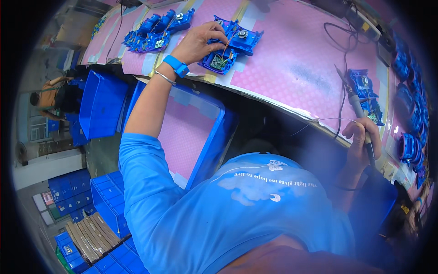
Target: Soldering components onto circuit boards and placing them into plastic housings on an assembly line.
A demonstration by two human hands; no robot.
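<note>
At the table's far edge, my left hand [203, 42] reaches over an opened blue plastic housing [246, 42] with a round silver part, thin wires and a green circuit board [219, 62]. Its thumb and fingers are pinched together beside the wires; what is between them is too small to make out. On the right, my right hand [362, 137] is closed round a soldering iron [354, 101], its tip pointing up and away. A thin solder wire [331, 118] runs leftward from those same fingers. Beyond the iron lies another opened blue housing [363, 82] with a board.
More opened blue housings [157, 32] lie on the pink-covered table [292, 59] to the left. Several blue shells [410, 109] line the right side. A black cable [342, 34] loops at the back right. Blue bins [102, 105] stand left, and a person [57, 96] is further off.
</note>
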